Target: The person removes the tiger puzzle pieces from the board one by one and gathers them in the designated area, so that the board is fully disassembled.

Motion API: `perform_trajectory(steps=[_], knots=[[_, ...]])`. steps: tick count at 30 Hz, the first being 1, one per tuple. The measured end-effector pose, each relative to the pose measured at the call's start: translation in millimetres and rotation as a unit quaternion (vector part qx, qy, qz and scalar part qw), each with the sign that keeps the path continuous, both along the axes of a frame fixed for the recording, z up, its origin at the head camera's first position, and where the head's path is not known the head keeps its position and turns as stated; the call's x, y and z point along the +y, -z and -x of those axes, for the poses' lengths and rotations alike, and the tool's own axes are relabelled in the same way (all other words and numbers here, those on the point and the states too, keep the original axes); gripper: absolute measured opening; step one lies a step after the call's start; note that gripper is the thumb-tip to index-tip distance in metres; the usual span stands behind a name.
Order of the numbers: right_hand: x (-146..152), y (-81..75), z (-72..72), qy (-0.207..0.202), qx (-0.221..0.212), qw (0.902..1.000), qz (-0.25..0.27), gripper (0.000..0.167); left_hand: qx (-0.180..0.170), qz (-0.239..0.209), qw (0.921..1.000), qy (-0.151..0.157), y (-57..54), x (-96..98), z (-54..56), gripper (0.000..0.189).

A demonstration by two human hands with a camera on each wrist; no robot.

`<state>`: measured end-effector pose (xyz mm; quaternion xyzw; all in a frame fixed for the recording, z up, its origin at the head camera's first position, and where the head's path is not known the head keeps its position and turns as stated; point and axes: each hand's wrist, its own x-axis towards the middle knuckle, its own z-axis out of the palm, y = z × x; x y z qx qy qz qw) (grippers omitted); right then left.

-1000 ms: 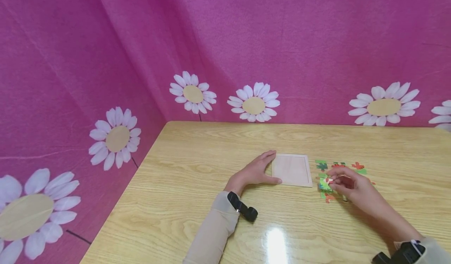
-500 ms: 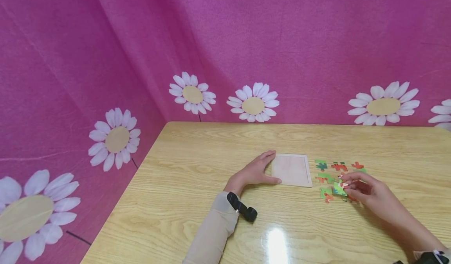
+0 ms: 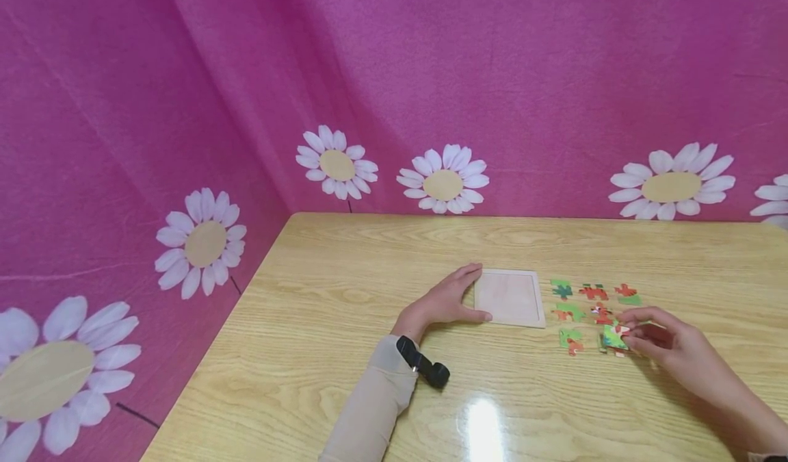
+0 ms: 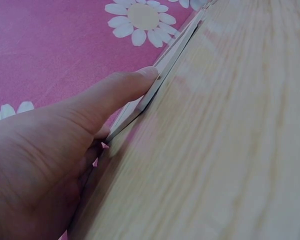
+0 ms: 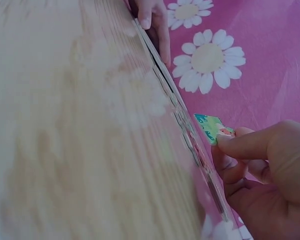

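A square wooden puzzle tray (image 3: 507,298), pale and bare inside, lies flat on the table. My left hand (image 3: 444,299) holds its left side, thumb at the near edge and fingers at the far corner; in the left wrist view the thumb (image 4: 132,85) lies along the tray's edge. To the right, my right hand (image 3: 686,352) pinches a green, white and red jigsaw piece (image 3: 615,337) between thumb and fingertips. In the right wrist view that piece (image 5: 209,127) is raised above the tabletop. It partly hides pieces lying in the near row.
Several loose jigsaw pieces (image 3: 594,291) lie in rough rows right of the tray, red and green, including one (image 3: 571,341) at the near left. The wooden table (image 3: 369,243) meets a pink flowered curtain (image 3: 394,72) at its back and left.
My right hand has carried the pinched jigsaw piece rightward across the rows, from the left column to the near right, uncovering pieces in the middle. The left hand and tray stay put.
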<state>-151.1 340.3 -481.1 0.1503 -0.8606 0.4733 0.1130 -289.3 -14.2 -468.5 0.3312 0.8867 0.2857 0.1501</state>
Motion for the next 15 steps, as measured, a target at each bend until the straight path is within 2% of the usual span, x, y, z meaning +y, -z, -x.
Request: perform_trajectory(steps=[6, 12, 15], knots=[[7, 0.8, -3.1, 0.0, -0.007, 1.0, 0.004, 0.034, -0.002, 0.001, 1.0, 0.001, 0.4, 1.0, 0.2, 0.094], [12, 3.5, -5.9, 0.0, 0.017, 0.9998, -0.011, 0.032, -0.005, -0.001, 1.0, -0.001, -0.9, 1.3, -0.9, 0.094], [18, 4.6, -7.5, -0.003, 0.013, 0.9999, -0.011, 0.031, -0.006, -0.002, 1.0, -0.002, -1.1, 1.4, -1.2, 0.094]])
